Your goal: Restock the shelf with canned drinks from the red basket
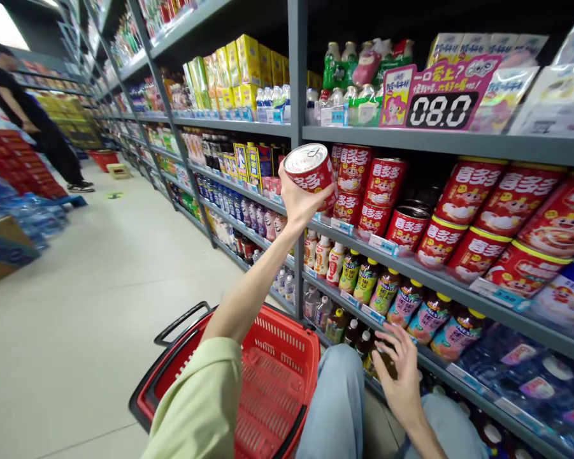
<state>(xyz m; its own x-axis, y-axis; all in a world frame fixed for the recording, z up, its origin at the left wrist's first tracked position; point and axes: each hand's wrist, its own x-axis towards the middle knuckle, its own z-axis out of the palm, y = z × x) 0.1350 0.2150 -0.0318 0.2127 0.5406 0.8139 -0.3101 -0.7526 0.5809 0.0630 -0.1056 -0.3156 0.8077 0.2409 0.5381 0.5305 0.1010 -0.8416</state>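
Note:
My left hand (299,199) is wrapped round a red can (310,169), held up beside the shelf post. The can is tilted so that its silver pull-tab lid faces me. Behind it, on the shelf, stand stacked red cans (385,182) of the same look, and a single red can (408,228) stands near a dark gap. My right hand (401,370) hovers over my knees with its fingers apart and nothing in it. Closest to that hand are tea bottles (404,299) on the lower shelf.
A red shopping basket (310,338) with a black handle sits on the floor by my knees. The grey shelf post (296,76) rises straight ahead. Farther left, a person in dark clothes (23,108) stands by stacked red boxes (4,156). A small stool (118,171) stands down the aisle.

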